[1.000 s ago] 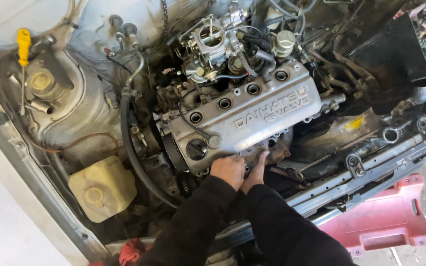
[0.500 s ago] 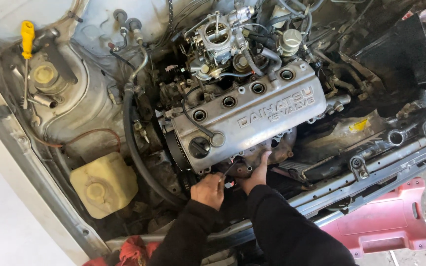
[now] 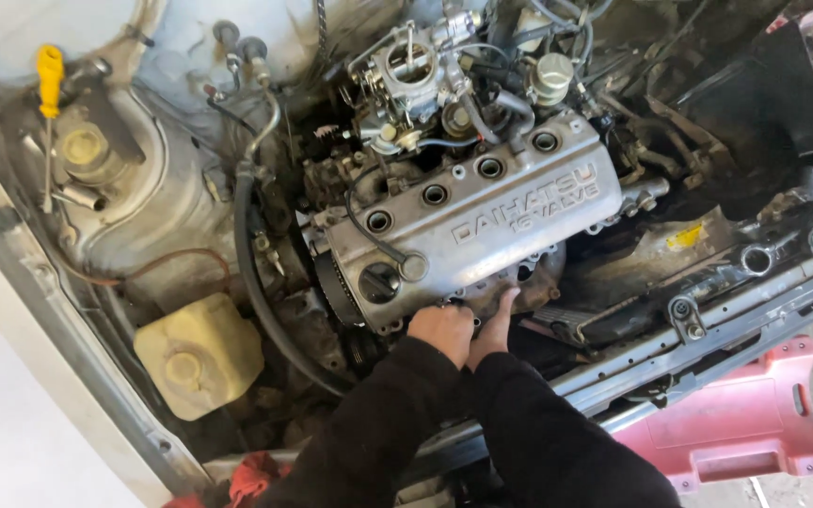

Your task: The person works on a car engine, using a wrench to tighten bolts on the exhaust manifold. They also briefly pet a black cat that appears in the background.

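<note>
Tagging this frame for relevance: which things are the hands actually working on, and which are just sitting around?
In hand:
- left hand, closed against the lower edge of the engine
- right hand, fingers flat on the rusty manifold
- grey valve cover just above both hands

Lying about:
- yellow-handled screwdriver
- cream fluid tank
- carburettor
- black hose
- red creeper
- red rag

Setting: open engine bay in daylight. Pale concrete floor [image 3: 11, 442] at lower left; white body panel [image 3: 96, 28] above; red plastic creeper [image 3: 745, 423] lying on the ground at lower right.
</note>
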